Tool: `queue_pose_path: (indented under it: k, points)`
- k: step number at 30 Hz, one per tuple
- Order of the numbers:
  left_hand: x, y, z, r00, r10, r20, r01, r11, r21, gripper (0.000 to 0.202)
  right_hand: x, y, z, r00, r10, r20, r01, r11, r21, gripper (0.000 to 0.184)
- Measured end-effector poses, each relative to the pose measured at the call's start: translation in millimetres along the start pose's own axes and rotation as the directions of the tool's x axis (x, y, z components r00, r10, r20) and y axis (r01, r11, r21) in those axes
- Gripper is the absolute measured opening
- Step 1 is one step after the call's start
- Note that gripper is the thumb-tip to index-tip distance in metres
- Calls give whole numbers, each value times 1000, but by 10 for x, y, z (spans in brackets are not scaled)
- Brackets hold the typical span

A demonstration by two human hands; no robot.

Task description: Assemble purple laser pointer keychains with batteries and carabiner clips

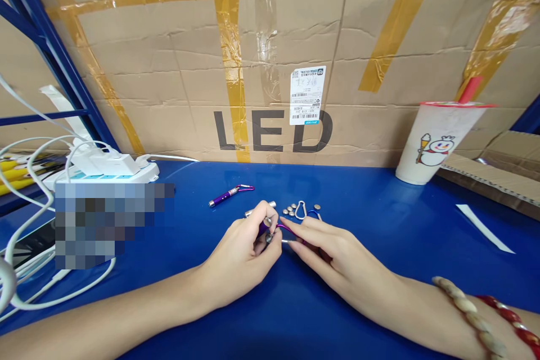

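Observation:
My left hand [247,256] is closed round a small purple keychain flashlight body [265,229] in the middle of the blue table. My right hand [327,253] pinches the purple carabiner clip and a small metal piece [287,241] right beside it, fingertips touching the left hand's. Just beyond the fingers lie a silver tube [258,209], several button cells [292,208] and a silver carabiner [300,209]. A complete purple flashlight with a pink clip [230,195] lies farther back to the left.
A taped cardboard box marked LED [270,67] stands along the table's back. A white drink cup with a red straw [439,138] sits back right. A white power strip [105,167] with cables lies at the left. A white paper strip [485,229] lies at the right.

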State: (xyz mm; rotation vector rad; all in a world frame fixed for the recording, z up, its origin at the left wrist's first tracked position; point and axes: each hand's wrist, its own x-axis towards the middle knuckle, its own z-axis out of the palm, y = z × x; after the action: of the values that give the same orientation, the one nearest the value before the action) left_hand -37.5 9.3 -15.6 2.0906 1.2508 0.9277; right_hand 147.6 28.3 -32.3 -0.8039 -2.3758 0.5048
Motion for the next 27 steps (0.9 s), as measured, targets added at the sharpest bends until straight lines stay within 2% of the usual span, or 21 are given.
queue_pose_path:
  k: [5,13,21,27]
  points:
    - [0,-5,0,1000,16,-3,-15,1000,21,16,2,6,7,999,0,-40,1,1000,23,32]
    - [-7,-27,1,995,95,-30,-93,994,50,17,-15,-46,-26,1000,-14,4,14,1000,22,31]
    - [-72,-4,9,993,102,60,-109,986,124,15,-33,-44,2,995,-56,80,68,987,-145,18]
    - [-77,-7,14,989,126,77,-134,985,108,13,-37,-35,2,992,-90,84,97,992,-85,17]
